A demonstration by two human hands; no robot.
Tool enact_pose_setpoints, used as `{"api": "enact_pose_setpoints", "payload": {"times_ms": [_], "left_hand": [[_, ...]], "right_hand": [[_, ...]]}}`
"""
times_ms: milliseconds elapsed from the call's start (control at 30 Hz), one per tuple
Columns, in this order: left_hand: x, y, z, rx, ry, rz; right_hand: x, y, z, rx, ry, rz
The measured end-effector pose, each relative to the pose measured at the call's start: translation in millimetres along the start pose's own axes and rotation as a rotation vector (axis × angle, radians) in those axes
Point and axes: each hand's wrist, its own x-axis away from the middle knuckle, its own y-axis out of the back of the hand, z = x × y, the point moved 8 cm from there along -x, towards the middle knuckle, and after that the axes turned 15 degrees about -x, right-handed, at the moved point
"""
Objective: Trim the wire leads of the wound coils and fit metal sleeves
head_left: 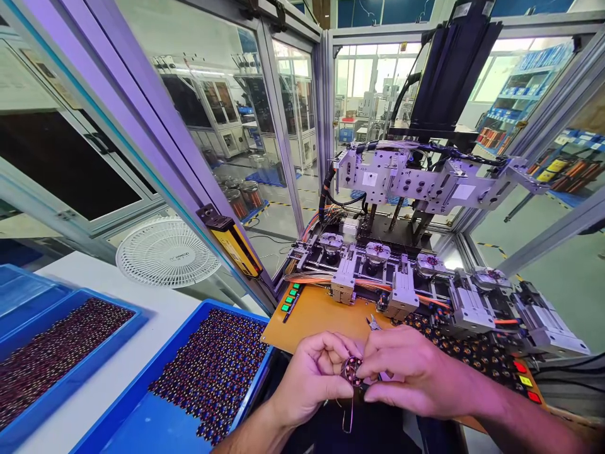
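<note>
Close in front of me, my left hand (314,372) pinches a small round motor stator (351,371) with dark slots and copper windings, thumb below and fingers behind. Thin copper wire ends (348,419) hang down from it in a loop. My right hand (411,372) is closed, its thumb and fingertips pressed to the stator's right edge; whether they pinch a wire there is hidden. Just beyond my right hand shows the metal tip of a pair of pliers or cutters (373,323); its handles are covered by the hand.
A blue tray (118,403) of stators stands at left, a second blue tray (137,312) beyond it. More stators (466,343) lie on the orange machine bench (326,312). Ahead are machine fixtures (378,252), green buttons (289,299), red and yellow buttons (525,381), and a white fan (167,252).
</note>
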Motion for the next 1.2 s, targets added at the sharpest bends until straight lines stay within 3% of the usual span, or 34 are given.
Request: {"api": "enact_pose_setpoints", "payload": {"times_ms": [300,533,733,933,1200], "left_hand": [[2,2.5,-1,-0.041,-0.013,-0.015],[2,0.2,-6,-0.077,-0.043,0.026],[1,0.3,-5,-0.089,-0.051,0.025],[3,2.0,-5,-0.11,-0.036,-0.004],[3,3.2,-4,-0.095,-0.041,0.007]], "right_hand": [[4,-6,-2,0.058,-0.006,-0.077],[6,-2,-9,0.046,-0.134,-0.162],[0,-7,-3,-0.017,-0.067,-0.025],[0,-2,-6,0.032,-0.099,-0.065],[-7,-7,5,-0.009,-0.019,0.012]]}}
